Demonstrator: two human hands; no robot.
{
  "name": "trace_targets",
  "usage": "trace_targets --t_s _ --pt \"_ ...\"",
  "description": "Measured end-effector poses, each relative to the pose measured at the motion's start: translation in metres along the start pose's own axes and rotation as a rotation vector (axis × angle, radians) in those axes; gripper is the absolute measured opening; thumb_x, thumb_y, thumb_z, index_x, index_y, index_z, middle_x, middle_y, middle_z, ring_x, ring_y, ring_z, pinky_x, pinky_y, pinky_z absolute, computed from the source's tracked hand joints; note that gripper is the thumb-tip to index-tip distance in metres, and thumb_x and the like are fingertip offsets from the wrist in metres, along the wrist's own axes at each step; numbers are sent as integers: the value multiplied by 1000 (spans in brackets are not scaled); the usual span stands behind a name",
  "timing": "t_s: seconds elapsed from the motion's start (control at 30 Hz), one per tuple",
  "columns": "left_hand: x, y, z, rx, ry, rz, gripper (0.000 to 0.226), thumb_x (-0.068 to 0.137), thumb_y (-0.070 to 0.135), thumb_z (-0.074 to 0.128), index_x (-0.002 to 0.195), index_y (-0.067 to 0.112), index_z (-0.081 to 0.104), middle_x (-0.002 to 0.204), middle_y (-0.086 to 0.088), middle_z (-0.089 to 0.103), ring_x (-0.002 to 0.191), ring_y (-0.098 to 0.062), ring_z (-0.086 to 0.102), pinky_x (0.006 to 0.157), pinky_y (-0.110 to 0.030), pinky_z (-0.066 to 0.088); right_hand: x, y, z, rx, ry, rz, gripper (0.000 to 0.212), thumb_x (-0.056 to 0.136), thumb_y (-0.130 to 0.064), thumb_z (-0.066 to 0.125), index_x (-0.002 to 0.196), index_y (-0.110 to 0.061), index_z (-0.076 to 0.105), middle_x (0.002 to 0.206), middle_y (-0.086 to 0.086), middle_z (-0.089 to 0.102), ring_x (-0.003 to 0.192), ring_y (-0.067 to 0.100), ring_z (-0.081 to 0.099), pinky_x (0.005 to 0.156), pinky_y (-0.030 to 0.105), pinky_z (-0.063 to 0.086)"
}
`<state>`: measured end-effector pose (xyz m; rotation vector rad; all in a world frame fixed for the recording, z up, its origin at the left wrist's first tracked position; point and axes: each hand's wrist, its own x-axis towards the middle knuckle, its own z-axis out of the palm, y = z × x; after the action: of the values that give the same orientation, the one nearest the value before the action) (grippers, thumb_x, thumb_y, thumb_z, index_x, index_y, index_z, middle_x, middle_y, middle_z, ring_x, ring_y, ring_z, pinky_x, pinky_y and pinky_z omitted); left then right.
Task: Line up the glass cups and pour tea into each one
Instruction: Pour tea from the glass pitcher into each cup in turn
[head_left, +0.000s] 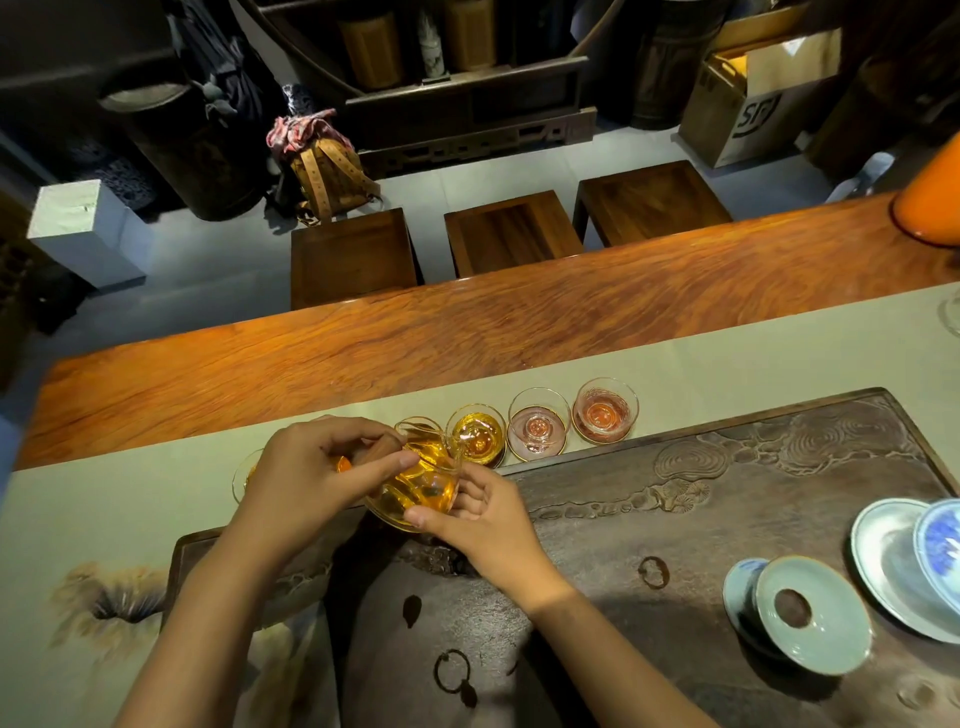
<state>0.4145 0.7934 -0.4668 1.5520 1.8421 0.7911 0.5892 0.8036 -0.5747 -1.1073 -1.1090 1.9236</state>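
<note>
Glass pitcher (421, 475) of amber tea, tilted, spout over the rim of a glass cup (478, 435) already showing amber liquid. Left hand (311, 467) curls thumb and fingers round the pitcher's upper edge and handle side; right hand (483, 512) pinches under its base with fingertips, steadying. Landmark: the carved dark tea tray (727, 467). Cups stand in a row just beyond the tray's far edge, on the grey-green runner (727, 348); two further cups (537, 423) (605, 410), right of the one being filled, look empty. Another cup (244, 475) is half hidden behind the left hand; contents uncertain. Risks, as judged: the filling cup looks near full, so a late stop would overflow onto the runner; cups nearly touch, so the spout could knock a neighbour; wet glass could slip in the pinch.
</note>
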Motion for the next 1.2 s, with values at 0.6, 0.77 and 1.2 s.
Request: trace_targets --t_s 0.6,0.77,1.2 --pt "-4 5 11 -79 11 80 28 65 53 71 89 40 76 96 19 72 95 -4 64 78 -36 56 -1 -16 -25 -134 42 -77 92 57 -39 92 137 -21 52 126 -5 68 114 8 66 99 25 53" --pt "9 19 23 -67 -17 136 28 67 54 70 90 39 75 98 24 70 95 -4 63 76 -22 52 -1 -26 -41 -130 94 -114 82 54 -42 92 126 -35 54 123 -2 69 112 11 67 98 27 53" --pt "36 33 40 -24 -95 169 29 67 61 66 88 43 73 89 22 71 87 -3 62 68 -24 49 -3 -27 -54 63 121 -70 63 58 -28 90 115 -27 62 109 -3 76 103 14 73 84 23 57"
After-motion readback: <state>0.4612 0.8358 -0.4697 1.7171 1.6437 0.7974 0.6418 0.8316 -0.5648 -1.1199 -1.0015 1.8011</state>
